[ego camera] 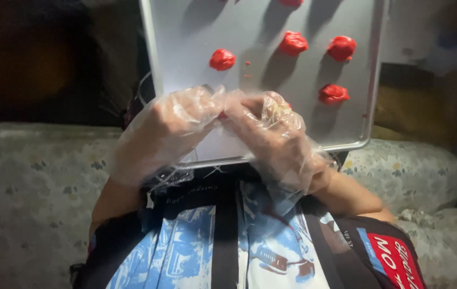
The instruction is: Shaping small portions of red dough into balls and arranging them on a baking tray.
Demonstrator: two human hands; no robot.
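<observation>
Both my hands wear loose clear plastic gloves and meet over the near edge of a grey metal baking tray (185,59). My left hand (169,128) and my right hand (271,134) pinch a small piece of red dough (222,114) between their fingertips; most of it is hidden by the fingers. Several red dough lumps sit apart on the tray: one nearest my hands (222,59), another further back (293,43), one at the far right (341,47) and one below it (333,93).
The tray rests partly over a dark bowl-like thing (137,99) under its left edge. A pale flowered cloth (30,176) covers the surface to the left and right. My blue printed apron with dark straps (223,241) fills the bottom of the view.
</observation>
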